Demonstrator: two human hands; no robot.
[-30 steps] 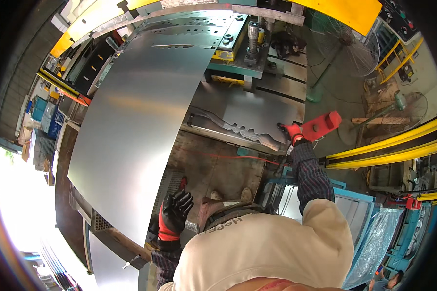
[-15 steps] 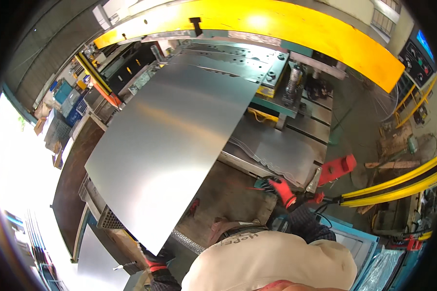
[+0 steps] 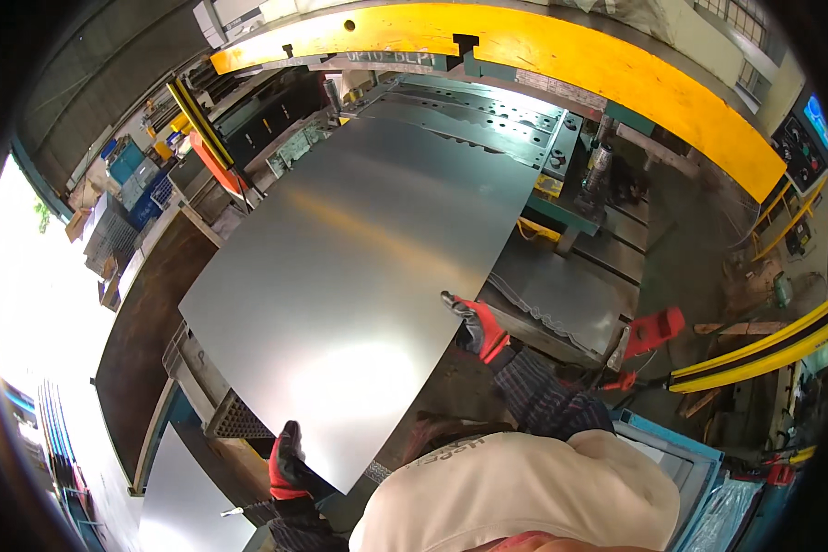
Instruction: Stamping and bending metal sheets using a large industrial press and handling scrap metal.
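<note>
White daylight glares through a wide left-hand opening [image 3: 23,322] beneath a dark grey ribbed wall [image 3: 78,87]; grey floor [image 3: 676,262] shows rightward.

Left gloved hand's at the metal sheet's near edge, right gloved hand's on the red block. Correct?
Not quite: the right hand is at the metal sheet, on its right-hand edge; the red block is apart, farther right. The head view shows it. The left hand is at the sheet's near edge, as stated.

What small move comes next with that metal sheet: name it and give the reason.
Probably ease the metal sheet slightly forward: the left hand holds its near edge, the right hand its right edge, and its far end reaches the holed plate.
</note>
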